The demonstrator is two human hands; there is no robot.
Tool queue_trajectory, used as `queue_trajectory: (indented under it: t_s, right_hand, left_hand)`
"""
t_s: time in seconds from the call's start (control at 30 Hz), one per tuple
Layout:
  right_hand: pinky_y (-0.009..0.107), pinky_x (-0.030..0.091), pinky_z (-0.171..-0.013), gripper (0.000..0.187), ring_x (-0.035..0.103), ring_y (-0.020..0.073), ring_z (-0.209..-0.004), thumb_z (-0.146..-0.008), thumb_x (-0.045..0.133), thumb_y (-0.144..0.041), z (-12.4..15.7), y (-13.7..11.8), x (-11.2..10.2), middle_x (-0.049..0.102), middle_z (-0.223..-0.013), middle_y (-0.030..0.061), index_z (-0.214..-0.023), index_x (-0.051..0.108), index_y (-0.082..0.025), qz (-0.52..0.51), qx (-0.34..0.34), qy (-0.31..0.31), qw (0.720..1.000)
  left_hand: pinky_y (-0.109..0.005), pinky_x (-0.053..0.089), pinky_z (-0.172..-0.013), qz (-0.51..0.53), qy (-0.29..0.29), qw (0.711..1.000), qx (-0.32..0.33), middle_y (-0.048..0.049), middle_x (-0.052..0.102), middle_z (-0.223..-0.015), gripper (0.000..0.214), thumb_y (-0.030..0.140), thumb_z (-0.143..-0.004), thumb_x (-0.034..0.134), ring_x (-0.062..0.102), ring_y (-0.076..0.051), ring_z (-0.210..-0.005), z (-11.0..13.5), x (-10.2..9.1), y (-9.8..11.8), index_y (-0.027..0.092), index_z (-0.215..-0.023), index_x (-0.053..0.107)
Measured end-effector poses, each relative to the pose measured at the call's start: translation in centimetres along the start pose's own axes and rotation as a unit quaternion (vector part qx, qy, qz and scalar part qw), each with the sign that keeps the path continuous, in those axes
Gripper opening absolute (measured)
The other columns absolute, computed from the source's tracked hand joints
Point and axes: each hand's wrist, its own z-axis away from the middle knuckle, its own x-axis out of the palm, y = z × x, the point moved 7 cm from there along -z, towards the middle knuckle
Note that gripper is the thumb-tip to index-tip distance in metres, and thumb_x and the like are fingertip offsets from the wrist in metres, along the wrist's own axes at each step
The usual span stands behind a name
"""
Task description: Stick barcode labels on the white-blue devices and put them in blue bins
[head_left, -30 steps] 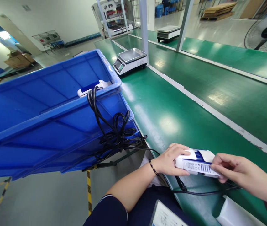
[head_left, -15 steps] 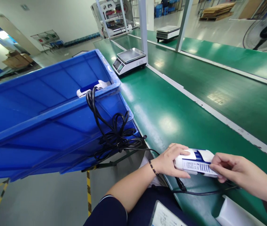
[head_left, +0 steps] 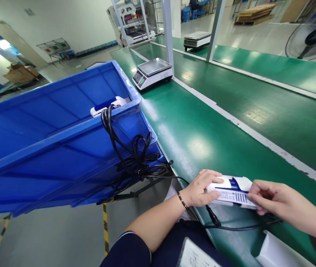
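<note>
A white-and-blue boxy device [head_left: 233, 182] with a printed label [head_left: 234, 196] along its near side lies on the green bench in front of me. My left hand [head_left: 202, 189] is closed around its left end, with the thumb on the left part of the label. At the right end, my right hand [head_left: 270, 198] has thumb and fingers pinched at the device and the label's edge; whether it grips the label itself I cannot tell. A black cable with a connector [head_left: 213, 216] hangs below the device near the bench edge.
Blue crates [head_left: 63, 148] stand at left, holding another white-and-blue device [head_left: 108, 105] with coiled black cable [head_left: 138, 159] hanging outside. A weighing scale [head_left: 154, 72] sits farther along the green bench [head_left: 186, 122]. White folded piece [head_left: 280, 252] at lower right. A fan [head_left: 313, 39] stands far right.
My left thumb has moved up from the device's lower edge onto the label's left part. My right hand keeps nearly the same pinch, and the device has barely moved.
</note>
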Motion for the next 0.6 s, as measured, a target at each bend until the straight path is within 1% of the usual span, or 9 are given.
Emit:
queue_trajectory:
  t_s: [0.03, 0.1, 0.2, 0.27, 0.3, 0.37, 0.43, 0.53, 0.6]
  right_hand:
    - [0.025, 0.035, -0.052, 0.046, 0.047, 0.0133, -0.052, -0.074, 0.052, -0.065, 0.0, 0.0, 0.0, 0.052, -0.055, 0.0001, -0.062, 0.050, -0.020, 0.000, -0.001, -0.001, 1.000]
    - [0.024, 0.034, -0.052, 0.045, 0.046, 0.0132, -0.052, -0.075, 0.051, -0.063, 0.0, -0.1, 0.1, 0.051, -0.054, -0.0004, -0.062, 0.049, -0.020, 0.002, -0.005, -0.003, 1.000]
    - [0.024, 0.033, -0.052, 0.043, 0.045, 0.0128, -0.052, -0.078, 0.050, -0.060, 0.0, -0.4, 0.2, 0.050, -0.054, -0.0005, -0.062, 0.047, -0.020, 0.013, -0.014, -0.008, 1.000]
    - [0.024, 0.033, -0.053, 0.042, 0.045, 0.0126, -0.053, -0.079, 0.049, -0.057, 0.0, -0.6, 0.2, 0.051, -0.055, -0.0005, -0.062, 0.047, -0.020, 0.020, -0.021, -0.010, 1.000]
    - [0.024, 0.034, -0.053, 0.041, 0.046, 0.0125, -0.053, -0.079, 0.050, -0.057, 0.0, -0.7, 0.1, 0.051, -0.055, -0.0007, -0.062, 0.047, -0.020, 0.026, -0.025, -0.011, 0.999]
    - [0.023, 0.035, -0.052, 0.039, 0.047, 0.0122, -0.052, -0.079, 0.050, -0.055, 0.0, -0.9, 0.0, 0.052, -0.055, -0.0012, -0.062, 0.047, -0.020, 0.040, -0.034, -0.009, 0.999]
    - [0.023, 0.035, -0.052, 0.037, 0.048, 0.0123, -0.052, -0.080, 0.048, -0.053, 0.0, -0.9, 0.0, 0.053, -0.055, -0.0013, -0.063, 0.046, -0.021, 0.069, -0.042, -0.003, 0.997]
    - [0.024, 0.034, -0.050, 0.035, 0.049, 0.0135, -0.052, -0.084, 0.041, -0.050, 0.0, -1.0, 0.3, 0.056, -0.057, -0.0004, -0.064, 0.046, -0.022, 0.160, -0.052, 0.019, 0.986]
    - [0.026, 0.031, -0.048, 0.032, 0.050, 0.0154, -0.050, -0.085, 0.036, -0.047, 0.2, -1.4, 0.5, 0.058, -0.057, 0.0011, -0.068, 0.048, -0.023, 0.254, -0.060, 0.060, 0.963]
  left_hand:
    - [-0.041, 0.040, -0.097, 0.000, 0.011, 1.000, -0.007, -0.0124, 0.058, -0.116, 0.033, 0.042, -0.086, 0.042, 0.053, -0.022, -0.112, 0.0, 0.0, 0.1, 0.018, -0.105, 0.054]
    - [-0.040, 0.041, -0.096, -0.003, 0.038, 0.999, -0.016, -0.0122, 0.060, -0.112, 0.029, 0.035, -0.088, 0.039, 0.055, -0.020, -0.110, 0.0, -0.2, 0.2, 0.017, -0.102, 0.056]
    - [-0.039, 0.042, -0.095, -0.010, 0.056, 0.998, -0.012, -0.0121, 0.061, -0.110, 0.024, 0.031, -0.086, 0.043, 0.056, -0.020, -0.108, 0.0, -0.2, 0.4, 0.017, -0.101, 0.056]
    - [-0.039, 0.042, -0.095, -0.014, 0.045, 0.999, 0.000, -0.0124, 0.060, -0.111, 0.025, 0.033, -0.083, 0.050, 0.055, -0.021, -0.109, -0.1, -0.2, 0.4, 0.017, -0.102, 0.055]
    - [-0.039, 0.042, -0.095, -0.016, 0.036, 0.999, 0.008, -0.0125, 0.060, -0.112, 0.030, 0.036, -0.080, 0.054, 0.055, -0.021, -0.110, -0.1, -0.2, 0.4, 0.017, -0.104, 0.054]
    - [-0.040, 0.041, -0.096, -0.023, 0.014, 0.999, 0.025, -0.0131, 0.058, -0.114, 0.044, 0.042, -0.073, 0.064, 0.054, -0.023, -0.111, -0.1, -0.1, 0.3, 0.017, -0.107, 0.052]
    - [-0.040, 0.040, -0.097, -0.030, -0.004, 0.999, 0.036, -0.0141, 0.057, -0.117, 0.055, 0.045, -0.066, 0.070, 0.053, -0.023, -0.112, 0.0, -0.1, 0.1, 0.017, -0.109, 0.050]
    - [-0.040, 0.040, -0.098, -0.033, -0.027, 0.999, 0.033, -0.0151, 0.054, -0.120, 0.060, 0.045, -0.063, 0.073, 0.051, -0.024, -0.114, 0.0, 0.0, -0.2, 0.017, -0.111, 0.048]
    - [-0.041, 0.040, -0.098, -0.032, -0.040, 0.999, 0.019, -0.0145, 0.053, -0.121, 0.061, 0.044, -0.062, 0.074, 0.050, -0.024, -0.115, 0.1, 0.1, -0.4, 0.017, -0.110, 0.048]
